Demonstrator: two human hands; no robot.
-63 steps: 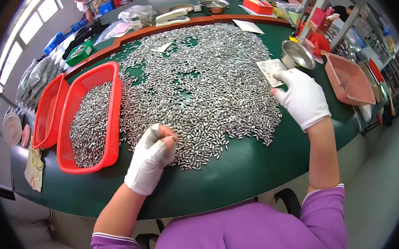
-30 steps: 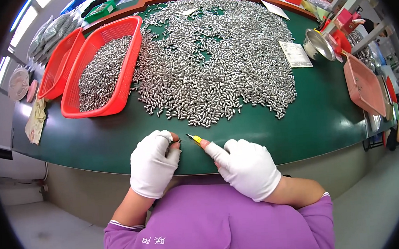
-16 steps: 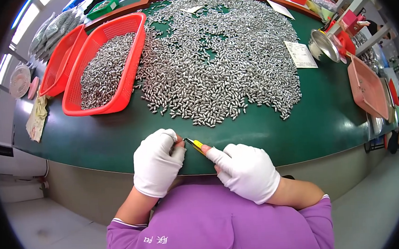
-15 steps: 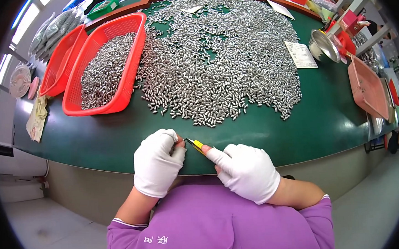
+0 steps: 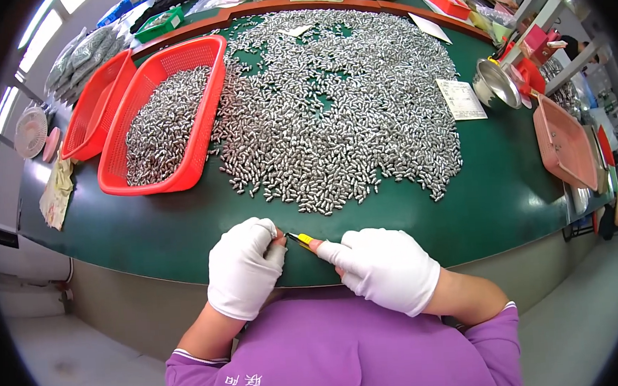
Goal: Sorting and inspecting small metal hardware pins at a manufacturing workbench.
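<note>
My left hand, in a white glove with bare fingertips, is closed in a pinch above the near edge of the green table. What it pinches is too small and hidden to name. My right hand, gloved the same way, is shut on a slim yellow-and-black hand tool. The tool's dark tip points left and reaches my left fingertips. Beyond my hands lies a wide spread of small silvery metal pieces. To the left, a red plastic basket holds a heap of similar pieces.
A second red basket and a stained cloth are at the left. On the right are a paper slip, a steel bowl and a pink tray. A brown rim borders the far side. Another person's hand shows at far right.
The whole view has shifted, with the table and its contents lower in the picture. The tool lies a little flatter, and my right hand is slightly farther forward over the table edge.
</note>
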